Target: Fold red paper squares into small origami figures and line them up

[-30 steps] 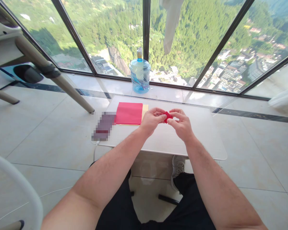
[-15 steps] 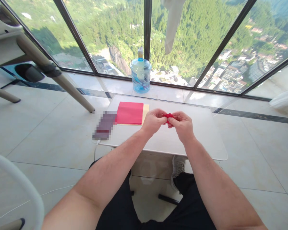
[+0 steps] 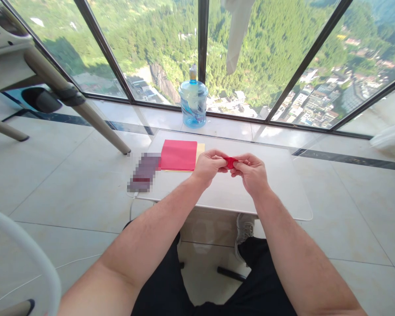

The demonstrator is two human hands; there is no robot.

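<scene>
Black-framed windows point(image 3: 164, 48) fill the background of the head view, with a blue water bottle point(image 3: 194, 107) upright on the tiled floor point(image 3: 342, 188) before them and a low white desk point(image 3: 283, 197) nearer, over the person's feet. Above the desk, the left hand point(image 3: 208, 167) and right hand point(image 3: 253, 172) pinch a small red piece point(image 3: 231, 163) between thumbs and fingers, one at each side, probably so that both thumbs can press and steady so little a thing. It looks like folded paper, though fingers hide much of it. Red sheets point(image 3: 179, 155) lie over yellow paper point(image 3: 200, 150) left of the hands, perhaps set aside for working room yet within reach. Beside them, a pixelated object point(image 3: 145, 171) rests at the desk's left edge, possibly placed there because of the white cable point(image 3: 131, 208) below.
</scene>
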